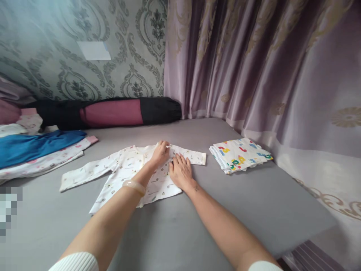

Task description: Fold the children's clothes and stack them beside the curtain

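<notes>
A small white long-sleeved baby shirt (126, 165) with a scattered print lies spread on the grey surface, its sleeves out to both sides. My left hand (161, 152), with a pale bangle on the wrist, is at the shirt's upper edge near the right-hand shoulder. Its fingers are curled down and closed on the fabric there. My right hand (181, 171) lies flat with fingers stretched out, over the shirt's right side just below that sleeve. The forearms cover part of the shirt's middle and lower edge.
A folded white cloth (241, 154) with colourful shapes lies to the right. Blue clothing (36, 145) and printed garments are piled at left. A black and maroon roll (113, 113) lies along the wallpapered wall. Purple curtains (239, 67) hang beside the bed's right edge.
</notes>
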`<state>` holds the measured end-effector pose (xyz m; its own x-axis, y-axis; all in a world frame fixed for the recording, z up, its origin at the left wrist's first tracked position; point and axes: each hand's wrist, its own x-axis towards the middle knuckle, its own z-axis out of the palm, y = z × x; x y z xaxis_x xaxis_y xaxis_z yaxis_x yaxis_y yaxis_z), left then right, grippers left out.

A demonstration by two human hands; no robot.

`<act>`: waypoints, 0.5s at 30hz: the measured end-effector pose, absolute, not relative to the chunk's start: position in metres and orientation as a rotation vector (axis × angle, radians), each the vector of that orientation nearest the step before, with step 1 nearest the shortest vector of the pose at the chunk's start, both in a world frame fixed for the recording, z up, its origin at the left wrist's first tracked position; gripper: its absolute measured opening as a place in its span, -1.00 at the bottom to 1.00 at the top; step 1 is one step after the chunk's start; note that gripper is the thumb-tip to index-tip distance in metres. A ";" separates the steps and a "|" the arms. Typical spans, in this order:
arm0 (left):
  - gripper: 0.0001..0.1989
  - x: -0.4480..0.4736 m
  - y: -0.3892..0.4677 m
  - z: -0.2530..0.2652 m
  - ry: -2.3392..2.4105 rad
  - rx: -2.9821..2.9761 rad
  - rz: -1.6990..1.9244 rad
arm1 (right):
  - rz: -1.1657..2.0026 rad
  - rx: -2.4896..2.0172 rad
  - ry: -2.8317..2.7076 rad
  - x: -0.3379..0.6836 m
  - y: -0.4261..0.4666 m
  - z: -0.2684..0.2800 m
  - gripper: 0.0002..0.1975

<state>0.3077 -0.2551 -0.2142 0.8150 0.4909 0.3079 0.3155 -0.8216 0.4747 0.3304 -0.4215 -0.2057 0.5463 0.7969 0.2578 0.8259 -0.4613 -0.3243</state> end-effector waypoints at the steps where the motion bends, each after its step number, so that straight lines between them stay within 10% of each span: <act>1: -0.71 0.301 -0.256 -0.216 0.550 2.580 0.620 | -0.087 -2.371 -1.313 0.332 -0.422 -0.205 -0.57; 15: -0.57 0.273 -0.271 -0.221 0.443 2.742 0.455 | 0.079 -2.309 -1.067 0.373 -0.424 -0.194 -0.60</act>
<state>0.2734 -0.2712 -0.2213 0.9008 0.3507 0.2561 0.2467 -0.8986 0.3629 0.3729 -0.4242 -0.1941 0.6770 0.7125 0.1844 0.6778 -0.5060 -0.5335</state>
